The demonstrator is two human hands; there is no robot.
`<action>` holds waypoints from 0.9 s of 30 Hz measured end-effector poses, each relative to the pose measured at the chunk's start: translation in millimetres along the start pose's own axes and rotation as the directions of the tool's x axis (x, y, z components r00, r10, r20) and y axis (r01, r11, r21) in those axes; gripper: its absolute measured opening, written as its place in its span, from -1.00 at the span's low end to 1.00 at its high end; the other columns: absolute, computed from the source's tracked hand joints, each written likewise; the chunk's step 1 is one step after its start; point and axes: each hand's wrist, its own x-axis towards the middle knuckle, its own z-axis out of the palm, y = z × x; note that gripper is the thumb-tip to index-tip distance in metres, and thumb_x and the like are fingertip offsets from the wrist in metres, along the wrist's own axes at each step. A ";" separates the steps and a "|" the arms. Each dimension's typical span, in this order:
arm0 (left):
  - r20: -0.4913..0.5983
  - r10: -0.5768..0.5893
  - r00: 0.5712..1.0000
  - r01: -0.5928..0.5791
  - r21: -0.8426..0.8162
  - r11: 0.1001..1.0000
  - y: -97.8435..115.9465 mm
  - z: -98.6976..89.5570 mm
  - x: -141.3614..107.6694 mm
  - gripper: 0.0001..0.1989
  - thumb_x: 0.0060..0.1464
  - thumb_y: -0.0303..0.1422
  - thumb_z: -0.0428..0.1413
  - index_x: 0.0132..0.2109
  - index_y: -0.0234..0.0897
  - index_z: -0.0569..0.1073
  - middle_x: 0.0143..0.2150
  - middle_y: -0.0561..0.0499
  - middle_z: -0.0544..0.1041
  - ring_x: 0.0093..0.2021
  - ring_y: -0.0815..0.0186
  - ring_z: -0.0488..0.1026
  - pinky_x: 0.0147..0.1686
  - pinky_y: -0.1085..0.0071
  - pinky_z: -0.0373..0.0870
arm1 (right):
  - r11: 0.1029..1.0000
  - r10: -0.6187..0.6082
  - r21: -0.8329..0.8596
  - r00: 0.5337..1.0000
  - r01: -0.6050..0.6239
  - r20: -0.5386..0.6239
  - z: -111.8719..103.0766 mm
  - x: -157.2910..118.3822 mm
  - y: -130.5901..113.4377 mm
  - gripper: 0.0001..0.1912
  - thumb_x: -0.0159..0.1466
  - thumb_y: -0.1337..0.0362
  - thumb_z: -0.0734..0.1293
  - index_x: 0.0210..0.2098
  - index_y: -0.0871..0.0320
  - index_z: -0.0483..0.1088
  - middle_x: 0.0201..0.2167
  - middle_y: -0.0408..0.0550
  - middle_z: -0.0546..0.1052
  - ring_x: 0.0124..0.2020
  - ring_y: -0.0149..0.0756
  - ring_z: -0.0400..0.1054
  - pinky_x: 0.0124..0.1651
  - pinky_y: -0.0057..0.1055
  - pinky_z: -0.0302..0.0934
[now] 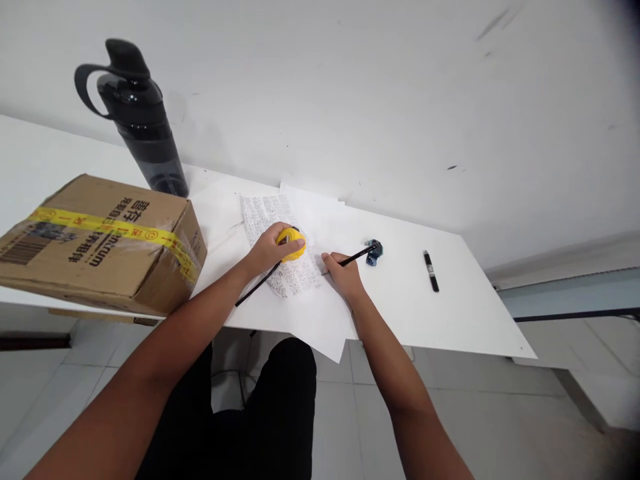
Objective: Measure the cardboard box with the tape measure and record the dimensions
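My left hand (267, 250) is closed around a yellow tape measure (295, 244), holding it down on a printed sheet (265, 208). From the tape measure a black wrist strap (257, 285) trails toward the table's front edge. My right hand (344, 272) grips a slim black pencil (357, 255), its tip low over the paper just right of the tape measure. Beneath lies a larger white sheet (320, 327), with one corner hanging over the edge. Dense small dark print or marks cover the upper sheet, too fine to read.
At the left stand a taped cardboard box (115, 247) and a tall dark water bottle (145, 127). Beyond the pencil's end sits a small dark blue object (373, 253) I cannot identify. A black pen (431, 272) lies farther right on the white table (465, 313), which meets the wall.
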 end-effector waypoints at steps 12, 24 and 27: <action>-0.042 0.041 0.998 -0.039 0.035 0.999 -3.6 0.3 -3.4 -0.55 -0.07 -0.06 0.24 -0.11 -0.25 0.41 -0.26 0.01 0.39 -0.29 0.32 0.36 -0.37 0.41 0.30 | 0.999 0.019 -0.043 0.986 -0.026 -0.164 3.4 -8.7 -5.4 -0.57 0.18 0.14 0.27 -0.71 0.09 0.05 -0.71 -0.26 0.10 -0.59 -0.45 0.00 -0.50 -0.43 -0.01; -0.025 0.118 0.993 -0.108 0.251 0.962 -5.8 0.0 -8.6 -0.48 -0.08 0.02 0.21 -0.06 -0.21 0.39 -0.07 -0.03 0.42 -0.13 0.23 0.42 -0.15 0.30 0.36 | 0.994 -0.004 -0.111 0.990 -0.011 -0.138 2.8 -8.1 6.0 -0.58 0.19 0.13 0.27 -0.72 0.12 0.14 -0.74 -0.28 0.12 -0.61 -0.46 0.03 -0.51 -0.46 -0.02; -0.048 0.155 0.987 -0.122 0.407 0.905 -6.8 3.0 -14.7 -0.42 -0.12 0.07 0.21 -0.03 -0.18 0.39 -0.04 -0.02 0.41 -0.09 0.18 0.44 -0.12 0.29 0.37 | 0.994 -0.038 -0.110 0.996 0.029 -0.082 3.9 -7.9 10.2 -0.55 0.18 0.05 0.29 -0.71 0.12 0.14 -0.75 -0.27 0.14 -0.60 -0.43 0.06 -0.49 -0.44 0.01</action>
